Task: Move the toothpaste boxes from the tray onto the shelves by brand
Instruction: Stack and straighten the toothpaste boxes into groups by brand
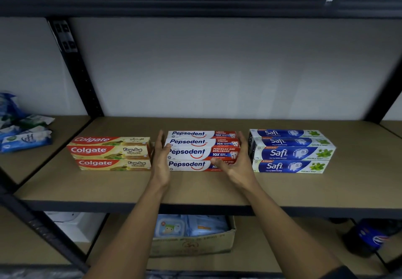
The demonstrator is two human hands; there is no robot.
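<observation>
Brown board shelf [195,187] is carrying three groups of toothpaste boxes in a row, set back from its front edge; Colgate boxes [108,152] are lying toward the left, Pepsodent boxes [191,148] in the middle, Safi boxes [291,152] toward the right; every box is lying lengthwise along the shelf with its label showing. Three Colgate labels are showing, four Pepsodent and four Safi; narrow gaps are separating the groups.

Both arms are reaching over the front edge to the Pepsodent stack; the left hand [162,157] is standing on edge in the gap beside the Colgate boxes, fingers straight and together, thumb touching the stack's left end; the right hand [237,161] is lying flat against the stack's right end, fingers straight, thumb crossing the front of the lowest box. Neither hand is curling round a box; both are flanking the stack with open palms.

Blue packs [24,139] are lying on the neighbouring shelf at the left; on the shelf below, a cardboard box [195,244] is holding pale blue packets, and a dark bottle [367,237] is standing toward the right.
</observation>
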